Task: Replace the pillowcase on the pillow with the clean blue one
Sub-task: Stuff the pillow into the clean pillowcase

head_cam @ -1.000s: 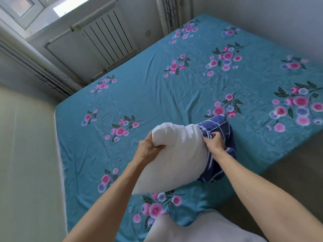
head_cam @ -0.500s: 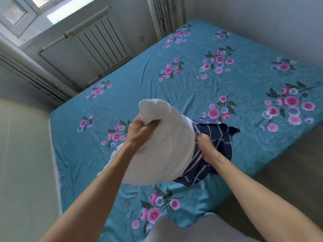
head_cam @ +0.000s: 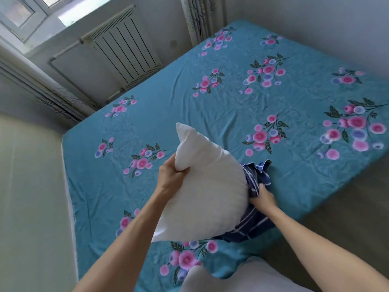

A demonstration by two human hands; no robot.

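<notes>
Pillow (head_cam: pixel 202 192) held above the bed (head_cam: pixel 242 106), left hand (head_cam: pixel 171 179) gripping its bare white corner, right hand (head_cam: pixel 262 198) clutching the navy striped pillowcase (head_cam: pixel 253 218) bunched over one end (most still uncovered).

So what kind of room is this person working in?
Most likely a bedroom: a bed under a floral sheet, a radiator below the window, and a pillow being handled.

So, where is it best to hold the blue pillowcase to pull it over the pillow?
Probably at its open edge, from the right, where the right hand already pinches it. The pillowcase is bunched around the pillow's right end.
</notes>
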